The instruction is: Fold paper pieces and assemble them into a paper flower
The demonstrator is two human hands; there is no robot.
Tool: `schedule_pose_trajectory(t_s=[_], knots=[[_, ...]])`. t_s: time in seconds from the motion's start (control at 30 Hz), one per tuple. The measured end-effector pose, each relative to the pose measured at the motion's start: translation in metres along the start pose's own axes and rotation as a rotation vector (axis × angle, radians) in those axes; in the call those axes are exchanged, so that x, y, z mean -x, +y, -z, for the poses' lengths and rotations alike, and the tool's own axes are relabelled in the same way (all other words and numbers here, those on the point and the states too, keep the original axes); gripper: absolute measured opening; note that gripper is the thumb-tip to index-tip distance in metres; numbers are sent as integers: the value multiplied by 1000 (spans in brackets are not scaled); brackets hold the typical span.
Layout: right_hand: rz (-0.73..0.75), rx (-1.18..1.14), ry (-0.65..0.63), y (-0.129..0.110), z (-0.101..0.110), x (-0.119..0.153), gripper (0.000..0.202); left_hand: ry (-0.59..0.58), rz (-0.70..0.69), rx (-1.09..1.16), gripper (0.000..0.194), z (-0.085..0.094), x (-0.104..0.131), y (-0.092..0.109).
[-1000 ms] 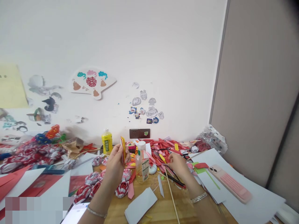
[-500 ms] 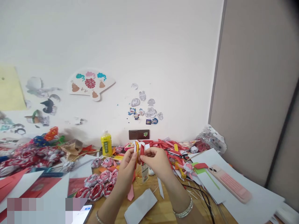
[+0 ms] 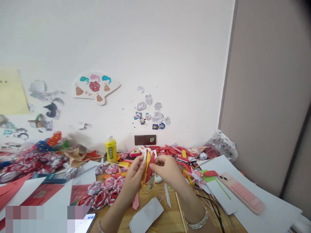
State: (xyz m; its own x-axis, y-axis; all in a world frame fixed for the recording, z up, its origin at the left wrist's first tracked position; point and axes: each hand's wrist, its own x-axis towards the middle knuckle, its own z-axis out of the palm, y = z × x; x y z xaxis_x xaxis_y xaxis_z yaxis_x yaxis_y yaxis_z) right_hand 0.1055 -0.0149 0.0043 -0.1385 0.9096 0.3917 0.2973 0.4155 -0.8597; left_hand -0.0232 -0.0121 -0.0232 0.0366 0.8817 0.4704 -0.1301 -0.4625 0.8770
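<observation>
Near the middle of the table, my left hand pinches a folded yellow paper strip with white paper beside it. Close on its right, my right hand has thumb and finger closed on a folded red paper strip. The two strips lie side by side, upright and slightly slanted. Whether they are joined at the bottom is hard to make out. Behind and below the fingers stands a clear container with a label, partly covered by the hands and strips.
Rolled red, pink and white paper flowers lie left of my arms. A yellow bottle stands near the wall. White folded paper lies in front, a pink phone on white sheets at right, with black cables beside my right forearm.
The red and yellow strips have turned to show more of their faces and now slant to the right. My right forearm has shifted slightly right, and a thin stick beside it has come into view.
</observation>
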Motion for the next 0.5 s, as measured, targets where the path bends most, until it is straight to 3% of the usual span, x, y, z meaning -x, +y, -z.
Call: schedule_pose_trajectory(t_s=[0.33, 0.5], knots=[[-23, -87, -33, 5, -5, 0, 15, -47, -83, -132, 21, -4, 1, -5], [-64, -78, 90, 11, -7, -3, 4, -118, -23, -88, 24, -8, 5, -6]])
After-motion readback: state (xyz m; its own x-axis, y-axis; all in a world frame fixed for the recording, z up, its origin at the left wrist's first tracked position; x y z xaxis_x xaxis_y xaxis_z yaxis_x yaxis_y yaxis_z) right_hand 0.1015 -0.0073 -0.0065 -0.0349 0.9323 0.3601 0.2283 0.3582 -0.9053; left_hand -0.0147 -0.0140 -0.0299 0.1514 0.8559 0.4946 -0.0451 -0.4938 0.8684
